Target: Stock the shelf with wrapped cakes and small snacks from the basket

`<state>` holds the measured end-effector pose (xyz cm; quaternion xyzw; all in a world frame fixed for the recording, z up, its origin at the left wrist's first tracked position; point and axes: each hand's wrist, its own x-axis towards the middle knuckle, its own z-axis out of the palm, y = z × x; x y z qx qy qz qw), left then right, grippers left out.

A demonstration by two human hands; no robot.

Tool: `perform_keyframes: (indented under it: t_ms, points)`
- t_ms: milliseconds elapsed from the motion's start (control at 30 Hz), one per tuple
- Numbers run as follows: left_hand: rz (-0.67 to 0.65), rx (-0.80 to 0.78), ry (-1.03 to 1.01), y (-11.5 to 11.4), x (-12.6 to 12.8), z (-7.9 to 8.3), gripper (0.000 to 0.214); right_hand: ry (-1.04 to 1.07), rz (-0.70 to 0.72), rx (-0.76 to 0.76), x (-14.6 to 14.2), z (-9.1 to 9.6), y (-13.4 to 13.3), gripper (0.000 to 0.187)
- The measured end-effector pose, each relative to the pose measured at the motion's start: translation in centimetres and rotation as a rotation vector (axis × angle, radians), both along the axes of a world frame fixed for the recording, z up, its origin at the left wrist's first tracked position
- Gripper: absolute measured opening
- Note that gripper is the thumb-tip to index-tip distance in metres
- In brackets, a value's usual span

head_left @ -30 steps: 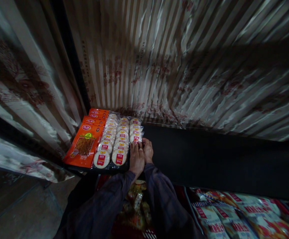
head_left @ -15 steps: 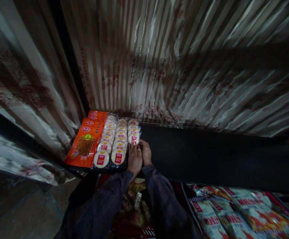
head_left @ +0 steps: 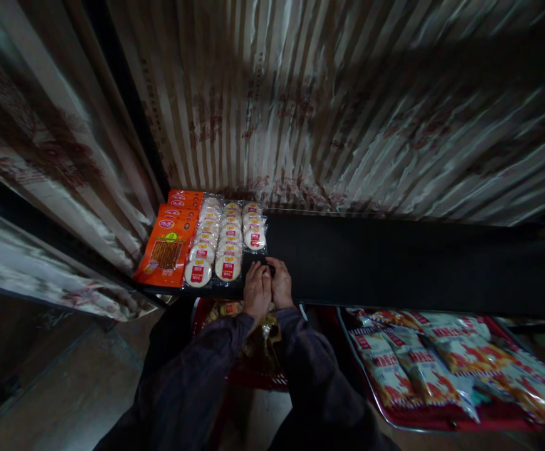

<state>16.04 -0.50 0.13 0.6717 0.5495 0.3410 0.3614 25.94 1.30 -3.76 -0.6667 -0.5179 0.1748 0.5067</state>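
Observation:
My left hand and my right hand are side by side at the front edge of a dark shelf, fingers curled down onto it. They sit just below a short row of clear packs of round white rice cakes, apart from it. Two longer rows of the same cakes lie to the left, and orange snack packets are at the far left. In the dim light I cannot make out anything inside the fingers.
A striped, crinkled wrapping covers the back and left walls. Below the shelf, a red basket holds mixed snacks and a lower tray holds several red-and-white snack bags. Bare floor lies at the lower left.
Both hands have drawn back from the short row of rice cakes toward the shelf's front edge. The view has tipped down, showing more of the basket and the lower tray.

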Motion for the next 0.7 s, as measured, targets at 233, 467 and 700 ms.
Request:
perform_keyframes:
  t_ms: [233,467,700]
  points:
    - [-0.079,0.120,-0.036,-5.2,-2.4,-1.8,0.044,0.027,0.102,0.082,-1.9,0.7,-6.3,0.030]
    - [-0.192,0.046,0.070,-10.4,-6.0,-4.3,0.033,-0.162,0.205,0.024,-3.3,-4.8,-13.3,0.034]
    - [-0.090,-0.248,0.345,-9.0,-6.6,-4.9,0.036,-0.165,-0.106,-0.357,-1.4,-9.8,-12.8,0.039]
